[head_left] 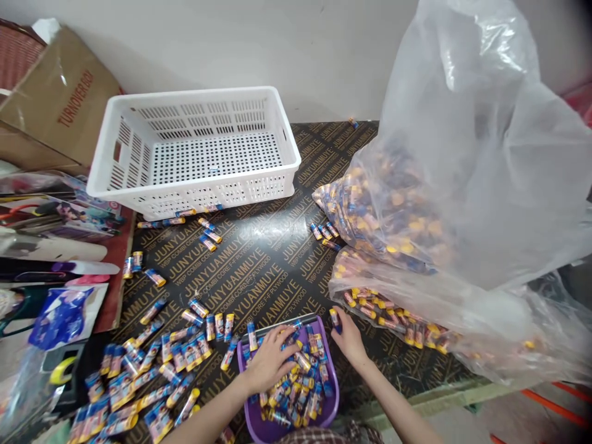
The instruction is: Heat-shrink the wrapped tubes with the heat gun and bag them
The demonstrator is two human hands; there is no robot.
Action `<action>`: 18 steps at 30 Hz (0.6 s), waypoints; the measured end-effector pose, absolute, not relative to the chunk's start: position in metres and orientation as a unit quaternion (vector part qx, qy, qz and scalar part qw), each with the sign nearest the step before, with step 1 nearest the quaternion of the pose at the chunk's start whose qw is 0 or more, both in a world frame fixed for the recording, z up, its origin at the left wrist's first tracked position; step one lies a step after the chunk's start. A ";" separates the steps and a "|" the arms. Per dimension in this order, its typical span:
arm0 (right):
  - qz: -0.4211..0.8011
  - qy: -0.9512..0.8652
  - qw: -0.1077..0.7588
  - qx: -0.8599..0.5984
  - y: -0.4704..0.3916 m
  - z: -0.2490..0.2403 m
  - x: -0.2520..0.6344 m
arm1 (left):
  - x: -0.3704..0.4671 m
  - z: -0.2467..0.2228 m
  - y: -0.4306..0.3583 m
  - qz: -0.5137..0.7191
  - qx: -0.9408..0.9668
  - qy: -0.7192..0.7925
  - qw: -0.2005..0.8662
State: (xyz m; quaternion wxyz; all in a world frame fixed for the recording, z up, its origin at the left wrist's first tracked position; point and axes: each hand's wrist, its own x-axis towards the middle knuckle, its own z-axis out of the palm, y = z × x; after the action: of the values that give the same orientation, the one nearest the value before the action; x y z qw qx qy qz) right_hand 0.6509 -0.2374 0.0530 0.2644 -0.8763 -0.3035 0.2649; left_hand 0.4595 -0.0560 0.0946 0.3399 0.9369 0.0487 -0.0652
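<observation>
A purple plastic basin (337,385) near the table's front edge is filled with small printed tubes (300,388) with blue and yellow ends. My left hand (271,361) lies palm down over the tubes in the basin, its fingers spread; whatever is under the palm is hidden. Just right of the basin, my right hand (349,339) pinches one small printed tube (335,318) between thumb and fingers. Many more loose tubes (171,364) lie scattered on the dark table to the left of the basin.
A white plastic crate (203,185) stands at the back. Large clear plastic bags (472,185) holding many tubes stand at right. On the left are a cardboard box (69,92), a tape dispenser (62,373) and pens (87,267). The printed plywood tabletop (259,265) shows between them.
</observation>
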 end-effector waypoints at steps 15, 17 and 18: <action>0.251 -0.688 0.215 -0.646 -0.251 0.076 0.567 | 0.437 0.079 -0.082 -0.071 0.907 0.097 0.403; 0.235 -0.738 0.228 -0.590 -0.252 0.075 0.580 | 0.430 0.067 -0.093 -0.091 0.911 0.041 0.399; 0.217 -0.740 0.234 -0.592 -0.243 0.076 0.595 | 0.427 0.060 -0.098 -0.099 0.915 0.022 0.391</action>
State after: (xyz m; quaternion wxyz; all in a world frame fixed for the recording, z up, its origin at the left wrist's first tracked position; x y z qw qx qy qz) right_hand 0.5950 -0.2431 0.0762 0.2338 -0.5915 -0.7404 0.2172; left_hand 0.4266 -0.0985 0.0602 0.3910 0.9147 0.0225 -0.0993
